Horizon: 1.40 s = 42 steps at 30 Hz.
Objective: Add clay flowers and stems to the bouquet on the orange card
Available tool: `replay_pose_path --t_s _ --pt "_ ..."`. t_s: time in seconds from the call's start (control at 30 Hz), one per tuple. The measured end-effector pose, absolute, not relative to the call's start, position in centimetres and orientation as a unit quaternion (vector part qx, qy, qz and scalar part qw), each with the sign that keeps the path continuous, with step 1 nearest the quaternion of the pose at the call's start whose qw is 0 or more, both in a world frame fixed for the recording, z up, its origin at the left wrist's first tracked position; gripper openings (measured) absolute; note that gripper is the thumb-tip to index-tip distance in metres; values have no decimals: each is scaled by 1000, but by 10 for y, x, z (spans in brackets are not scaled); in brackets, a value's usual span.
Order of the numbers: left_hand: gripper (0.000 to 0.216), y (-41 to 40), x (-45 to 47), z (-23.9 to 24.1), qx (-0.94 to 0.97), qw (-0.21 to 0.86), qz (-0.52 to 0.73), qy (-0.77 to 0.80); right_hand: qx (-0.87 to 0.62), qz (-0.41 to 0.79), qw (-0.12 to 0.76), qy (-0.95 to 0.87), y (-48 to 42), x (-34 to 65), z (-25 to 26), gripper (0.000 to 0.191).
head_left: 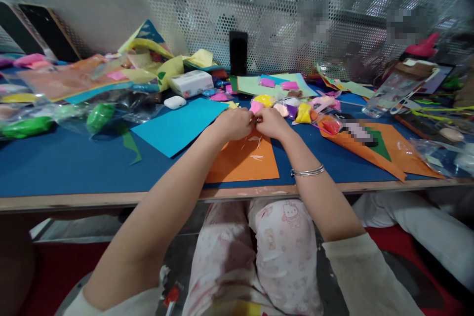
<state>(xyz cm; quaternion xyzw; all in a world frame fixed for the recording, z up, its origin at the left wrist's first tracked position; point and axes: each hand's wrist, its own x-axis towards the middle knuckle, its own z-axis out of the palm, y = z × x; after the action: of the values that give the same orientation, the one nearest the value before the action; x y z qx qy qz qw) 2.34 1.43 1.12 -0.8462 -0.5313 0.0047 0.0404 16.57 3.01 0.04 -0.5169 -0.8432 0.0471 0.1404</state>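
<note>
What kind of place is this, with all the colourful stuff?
Probably a craft workspace: the blue table holds an orange sheet, a bright blue sheet and a bagged green lump, perhaps clay.

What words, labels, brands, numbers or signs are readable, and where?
No words, brands or numbers are legible.
Orange rectangular paper sheet: pale marks, no readable lettering.
White rectangular box: print too small, blurred.
Yellow bent piece: green leaf-shaped mark.
Pink-patterned fabric trousers: cartoon figures, no legible text.

soft light, glints on mesh wall (237, 5), stretched edges
</note>
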Motion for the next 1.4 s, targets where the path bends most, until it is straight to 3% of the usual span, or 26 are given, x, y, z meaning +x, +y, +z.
replay_pose_path --t_s 1.4 --pt "35 6 27 17 -840 60 8 -539 -514 36 154 -843 28 165 1 24"
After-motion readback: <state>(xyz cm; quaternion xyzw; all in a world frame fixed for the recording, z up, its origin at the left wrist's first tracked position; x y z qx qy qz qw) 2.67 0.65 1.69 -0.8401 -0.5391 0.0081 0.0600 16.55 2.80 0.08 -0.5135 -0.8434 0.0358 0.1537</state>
